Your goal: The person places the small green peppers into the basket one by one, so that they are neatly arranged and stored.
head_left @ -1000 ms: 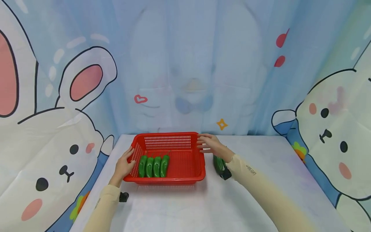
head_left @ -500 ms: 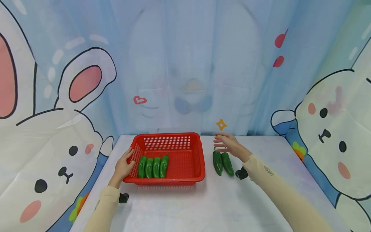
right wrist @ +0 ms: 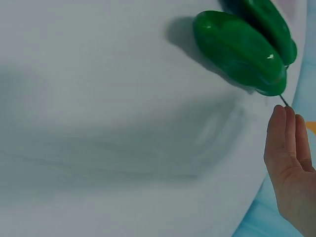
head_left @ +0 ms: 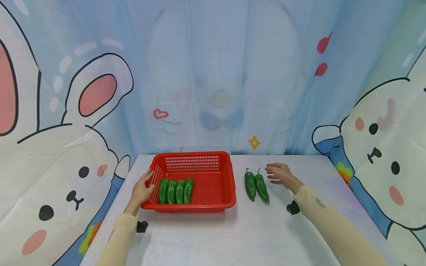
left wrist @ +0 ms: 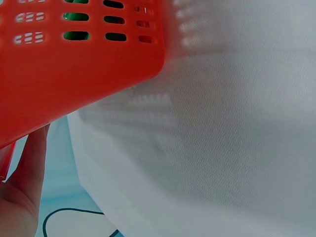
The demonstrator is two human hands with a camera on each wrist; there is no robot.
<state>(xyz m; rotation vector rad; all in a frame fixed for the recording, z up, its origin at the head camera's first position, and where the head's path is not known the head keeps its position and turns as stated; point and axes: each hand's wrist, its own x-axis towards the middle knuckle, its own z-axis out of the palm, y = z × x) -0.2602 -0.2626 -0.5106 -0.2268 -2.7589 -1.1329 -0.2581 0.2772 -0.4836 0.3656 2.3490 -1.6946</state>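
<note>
In the head view, my left hand (head_left: 141, 191) holds the left rim of a red plastic basket (head_left: 213, 207), thumb over the rim and fingers along the side. Several glossy green peppers (head_left: 179, 191) lie side by side in the basket's left half. To the right of the basket, two more green peppers, one left (head_left: 250, 186) and one right (head_left: 261, 187), lie on the table with stems pointing away. My right hand (head_left: 283, 175) hovers just right of them, fingers extended and holding nothing. In the right wrist view its fingertips (right wrist: 279, 114) appear near a pepper stem.
The table (head_left: 206, 240) has a white cloth. A blue curtain (head_left: 213, 74) with cartoon rabbits hangs behind and at both sides. Small black devices sit at the left wrist (head_left: 142, 226) and the right wrist (head_left: 293, 207).
My right hand has moved right from the basket's right rim, past the two loose peppers, which now show fully. The left hand, basket and peppers in it stay put.
</note>
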